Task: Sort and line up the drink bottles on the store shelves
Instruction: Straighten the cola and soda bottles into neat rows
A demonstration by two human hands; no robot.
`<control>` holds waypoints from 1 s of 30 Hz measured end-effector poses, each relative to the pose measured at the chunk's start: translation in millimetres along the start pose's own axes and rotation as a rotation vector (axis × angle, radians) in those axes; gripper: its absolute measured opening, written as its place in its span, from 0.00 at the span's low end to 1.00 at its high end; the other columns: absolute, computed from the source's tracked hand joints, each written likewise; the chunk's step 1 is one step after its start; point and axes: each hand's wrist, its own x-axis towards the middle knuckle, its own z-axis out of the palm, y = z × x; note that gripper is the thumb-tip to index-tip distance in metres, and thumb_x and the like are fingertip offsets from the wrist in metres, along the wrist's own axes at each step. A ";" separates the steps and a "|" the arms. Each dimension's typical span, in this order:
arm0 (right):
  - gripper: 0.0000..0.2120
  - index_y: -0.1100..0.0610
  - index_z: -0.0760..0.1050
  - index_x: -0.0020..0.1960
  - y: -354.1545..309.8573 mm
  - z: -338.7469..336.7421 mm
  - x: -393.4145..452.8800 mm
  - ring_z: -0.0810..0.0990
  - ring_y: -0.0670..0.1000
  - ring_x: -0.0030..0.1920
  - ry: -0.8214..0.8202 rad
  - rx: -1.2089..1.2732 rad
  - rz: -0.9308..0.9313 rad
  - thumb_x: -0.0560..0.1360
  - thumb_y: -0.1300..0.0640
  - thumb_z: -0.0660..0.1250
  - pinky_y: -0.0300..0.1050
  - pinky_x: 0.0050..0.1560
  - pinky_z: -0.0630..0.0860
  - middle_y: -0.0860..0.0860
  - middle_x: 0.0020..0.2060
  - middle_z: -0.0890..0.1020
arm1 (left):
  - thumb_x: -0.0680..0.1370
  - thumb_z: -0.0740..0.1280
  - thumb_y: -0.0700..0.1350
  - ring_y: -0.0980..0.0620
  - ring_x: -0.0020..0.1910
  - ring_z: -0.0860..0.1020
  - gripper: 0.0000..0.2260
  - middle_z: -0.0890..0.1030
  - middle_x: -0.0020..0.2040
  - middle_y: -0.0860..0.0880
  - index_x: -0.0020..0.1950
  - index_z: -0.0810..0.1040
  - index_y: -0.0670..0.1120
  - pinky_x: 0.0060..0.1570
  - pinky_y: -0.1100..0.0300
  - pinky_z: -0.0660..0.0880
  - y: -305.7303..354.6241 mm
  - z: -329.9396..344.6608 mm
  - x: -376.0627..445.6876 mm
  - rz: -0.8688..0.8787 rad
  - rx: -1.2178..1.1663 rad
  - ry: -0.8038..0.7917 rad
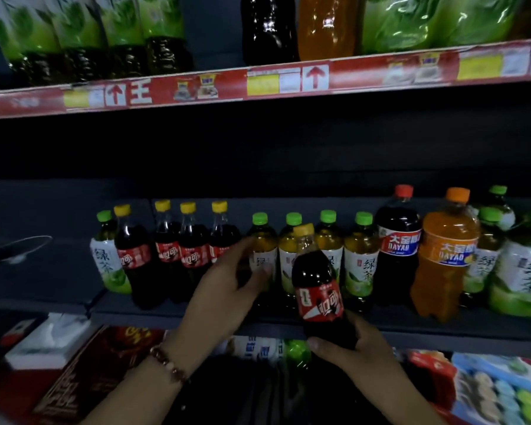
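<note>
My right hand (354,351) grips the base of a cola bottle (318,289) with a yellow cap and red label, held tilted in front of the middle shelf (172,311). My left hand (227,283) reaches with fingers apart to the gap between the yellow-capped cola bottles (178,250) and the green-capped green tea bottles (357,256), touching the nearest tea bottle. One more green tea bottle (109,256) stands at the row's left end. A large dark Dayao bottle (397,246) and an orange one (445,259) stand further right.
The upper shelf (258,81) with its red price strip carries large green tea, dark and orange bottles. More green tea bottles (521,271) crowd the right end. Below lie boxed goods (74,378) and packaged items (497,391). The middle shelf's left part is bare.
</note>
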 end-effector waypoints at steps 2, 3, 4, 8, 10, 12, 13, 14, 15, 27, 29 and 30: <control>0.16 0.43 0.77 0.50 2.1 -3.7 2.0 0.80 0.30 0.40 0.016 0.044 0.001 0.69 0.59 0.77 0.24 0.36 0.72 0.31 0.38 0.83 | 0.77 0.68 0.56 0.61 0.63 0.69 0.30 0.72 0.65 0.56 0.77 0.62 0.54 0.58 0.73 0.64 -6.1 1.5 22.3 0.192 0.353 0.073; 0.16 0.43 0.77 0.49 2.3 -5.1 1.9 0.80 0.31 0.39 0.028 0.064 0.000 0.69 0.60 0.77 0.24 0.35 0.72 0.31 0.37 0.83 | 0.76 0.69 0.56 0.54 0.68 0.66 0.34 0.69 0.69 0.51 0.79 0.58 0.51 0.63 0.66 0.63 -8.9 3.7 34.8 0.252 0.500 0.099; 0.16 0.44 0.78 0.49 3.8 -6.7 2.4 0.80 0.31 0.39 0.035 0.073 -0.001 0.69 0.61 0.77 0.24 0.36 0.72 0.32 0.37 0.83 | 0.75 0.69 0.59 0.47 0.72 0.63 0.39 0.66 0.72 0.46 0.80 0.55 0.48 0.68 0.57 0.63 -13.0 6.8 47.4 0.291 0.618 0.117; 0.17 0.41 0.77 0.51 6.2 -9.1 2.1 0.81 0.36 0.45 0.051 0.080 0.006 0.69 0.57 0.78 0.27 0.40 0.74 0.36 0.43 0.84 | 0.67 0.55 0.74 0.36 0.77 0.51 0.52 0.59 0.77 0.38 0.80 0.48 0.43 0.75 0.39 0.48 -15.8 20.3 83.2 0.267 0.949 0.068; 0.17 0.40 0.76 0.52 6.8 -10.7 1.4 0.81 0.36 0.47 0.060 0.090 0.018 0.68 0.54 0.78 0.28 0.41 0.73 0.36 0.47 0.83 | 0.65 0.51 0.78 0.35 0.78 0.45 0.55 0.55 0.78 0.37 0.80 0.44 0.42 0.75 0.38 0.42 -18.2 26.9 94.5 0.205 1.095 0.007; 0.17 0.41 0.77 0.51 8.3 -12.7 0.5 0.81 0.34 0.44 0.062 0.101 0.013 0.68 0.54 0.78 0.26 0.38 0.74 0.35 0.44 0.83 | 0.67 0.57 0.77 0.34 0.77 0.41 0.54 0.54 0.78 0.37 0.79 0.46 0.42 0.74 0.39 0.38 -22.2 32.9 100.9 0.142 1.141 -0.047; 0.16 0.41 0.77 0.51 8.3 -13.5 -0.4 0.80 0.33 0.42 0.067 0.109 0.013 0.68 0.55 0.78 0.25 0.37 0.74 0.34 0.42 0.83 | 0.68 0.60 0.75 0.34 0.77 0.40 0.53 0.56 0.78 0.37 0.78 0.48 0.42 0.74 0.39 0.37 -23.3 35.5 101.0 0.132 1.126 -0.049; 0.16 0.42 0.78 0.50 8.9 -14.5 -1.4 0.81 0.32 0.41 0.074 0.119 0.015 0.68 0.55 0.78 0.26 0.37 0.74 0.35 0.41 0.83 | 0.69 0.63 0.73 0.34 0.77 0.40 0.51 0.59 0.77 0.37 0.78 0.50 0.41 0.75 0.40 0.37 -25.2 37.8 99.7 0.137 1.101 -0.038; 0.16 0.43 0.78 0.51 9.6 -15.4 -1.7 0.81 0.33 0.41 0.086 0.122 0.017 0.68 0.56 0.78 0.27 0.38 0.75 0.35 0.40 0.84 | 0.70 0.65 0.70 0.34 0.77 0.41 0.49 0.62 0.75 0.37 0.77 0.51 0.41 0.75 0.41 0.36 -26.9 39.4 97.8 0.149 1.072 -0.016; 0.17 0.44 0.79 0.51 11.1 -2.5 -6.7 0.82 0.35 0.38 0.095 0.127 -0.003 0.68 0.60 0.78 0.27 0.34 0.75 0.37 0.41 0.85 | 0.68 0.79 0.51 0.62 0.53 0.74 0.37 0.73 0.59 0.61 0.69 0.60 0.62 0.50 0.69 0.73 -37.4 12.1 7.9 0.074 0.057 0.210; 0.17 0.43 0.79 0.51 9.4 6.6 -3.8 0.82 0.34 0.40 0.098 0.106 -0.015 0.68 0.60 0.78 0.27 0.37 0.76 0.35 0.41 0.84 | 0.67 0.80 0.50 0.66 0.54 0.73 0.39 0.73 0.60 0.61 0.70 0.60 0.63 0.47 0.80 0.68 -51.7 3.6 -3.3 0.046 -0.045 0.251; 0.17 0.43 0.79 0.51 7.8 12.1 -1.5 0.82 0.35 0.42 0.108 0.089 -0.022 0.68 0.59 0.78 0.28 0.39 0.77 0.35 0.41 0.85 | 0.67 0.80 0.49 0.65 0.56 0.73 0.40 0.74 0.62 0.60 0.71 0.60 0.63 0.47 0.80 0.68 -57.0 -0.9 -8.2 0.029 -0.076 0.251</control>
